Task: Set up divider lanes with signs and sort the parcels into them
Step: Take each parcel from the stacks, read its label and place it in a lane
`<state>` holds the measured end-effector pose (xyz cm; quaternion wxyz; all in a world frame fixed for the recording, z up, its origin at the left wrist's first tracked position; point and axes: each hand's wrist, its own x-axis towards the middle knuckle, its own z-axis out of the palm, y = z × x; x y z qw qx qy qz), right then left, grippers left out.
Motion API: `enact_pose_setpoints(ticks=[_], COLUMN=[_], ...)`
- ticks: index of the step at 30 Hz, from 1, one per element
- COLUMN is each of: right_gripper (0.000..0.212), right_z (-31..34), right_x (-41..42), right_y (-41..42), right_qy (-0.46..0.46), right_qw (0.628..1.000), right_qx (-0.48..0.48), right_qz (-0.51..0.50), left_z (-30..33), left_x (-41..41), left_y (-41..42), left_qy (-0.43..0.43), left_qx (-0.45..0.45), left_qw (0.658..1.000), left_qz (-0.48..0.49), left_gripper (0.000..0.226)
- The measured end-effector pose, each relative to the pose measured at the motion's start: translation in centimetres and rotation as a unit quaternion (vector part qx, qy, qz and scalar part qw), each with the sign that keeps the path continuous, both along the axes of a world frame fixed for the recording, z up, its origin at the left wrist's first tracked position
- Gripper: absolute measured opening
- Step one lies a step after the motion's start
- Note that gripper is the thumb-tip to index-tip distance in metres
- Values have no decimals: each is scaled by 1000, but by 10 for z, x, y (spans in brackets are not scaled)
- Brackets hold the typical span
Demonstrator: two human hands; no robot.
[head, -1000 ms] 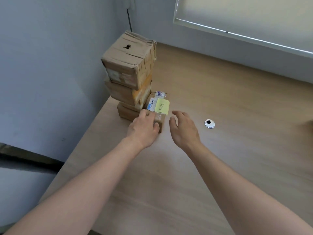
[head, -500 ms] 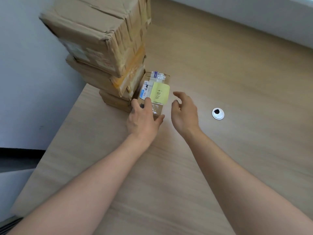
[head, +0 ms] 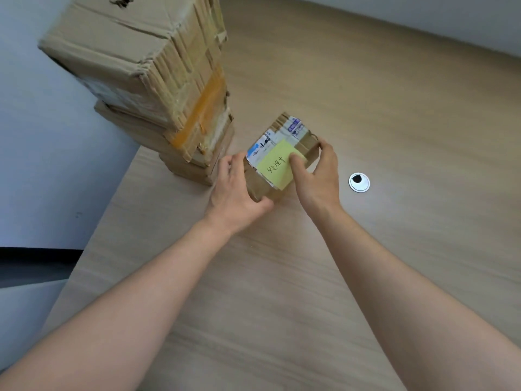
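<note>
A small cardboard parcel [head: 303, 138] with a white shipping label and a yellow sticky note [head: 275, 165] on top sits on the wooden table, just right of a stack of three larger cardboard boxes [head: 146, 69]. My left hand [head: 236, 190] grips the parcel's near left corner. My right hand [head: 317, 176] holds its right side, thumb on the yellow note and fingers curled round the far edge. The note carries handwritten characters.
The wooden table [head: 394, 108] stretches away to the right and towards me. A round white cable grommet [head: 359, 182] is set into it right of my right hand. A pale wall stands to the left, right beside the stack.
My right hand, hovering beside the parcel before, now holds its right side with the thumb on the yellow note. The parcel has shifted slightly away from the stack. The camera has moved closer.
</note>
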<state>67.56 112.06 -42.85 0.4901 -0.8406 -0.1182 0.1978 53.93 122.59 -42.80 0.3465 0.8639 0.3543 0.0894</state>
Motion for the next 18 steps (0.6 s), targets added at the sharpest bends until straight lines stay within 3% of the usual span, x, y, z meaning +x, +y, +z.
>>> enact_pose_setpoints(ticks=[4, 9, 13, 18], right_gripper=[54, 49, 45, 49], right_z=[15, 38, 60, 92], right_x=[-3, -7, -22, -46], right_y=[-24, -60, -91, -128], right_qy=[17, 15, 3, -30], right_qw=[998, 995, 995, 996], right_qx=[36, 65, 62, 17], right_qz=[-42, -73, -78, -77], left_z=[14, 45, 71, 108], left_x=[0, 5, 3, -13], left_y=[-8, -41, -71, -107], left_qy=[-11, -121, -148, -177], left_qx=[-36, -178, -116, -26], left_qw=[999, 972, 977, 982], left_qz=[-26, 88, 99, 66], left_gripper=[110, 115, 109, 83])
